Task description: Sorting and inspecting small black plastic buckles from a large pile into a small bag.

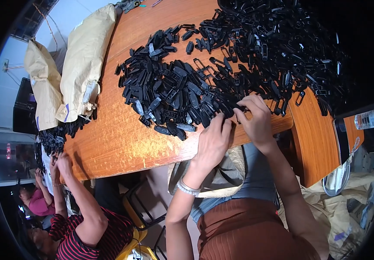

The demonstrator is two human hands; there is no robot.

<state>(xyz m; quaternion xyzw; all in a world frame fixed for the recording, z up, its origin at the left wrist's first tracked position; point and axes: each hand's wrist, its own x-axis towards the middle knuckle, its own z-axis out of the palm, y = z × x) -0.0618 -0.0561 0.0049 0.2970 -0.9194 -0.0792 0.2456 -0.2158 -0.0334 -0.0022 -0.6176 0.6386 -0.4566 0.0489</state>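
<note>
A big heap of small black plastic clips (221, 65) covers the far and middle part of an orange wooden table (117, 138). My left hand (213, 141) rests at the table's near edge, fingers curled on a black clip at the heap's front. My right hand (254, 119) is just beside it, fingertips pinching another black clip (234, 106) at the same spot. A silver bracelet (187, 187) sits on my left wrist. What exactly lies under my fingers is partly hidden.
Tan paper sacks (80, 65) lie at the table's left end, with more black clips (59, 132) spilling below them. Another person in a striped shirt (96, 234) works at the left corner. A plastic water bottle (369, 118) lies at the right. Crumpled bags (347, 203) sit lower right.
</note>
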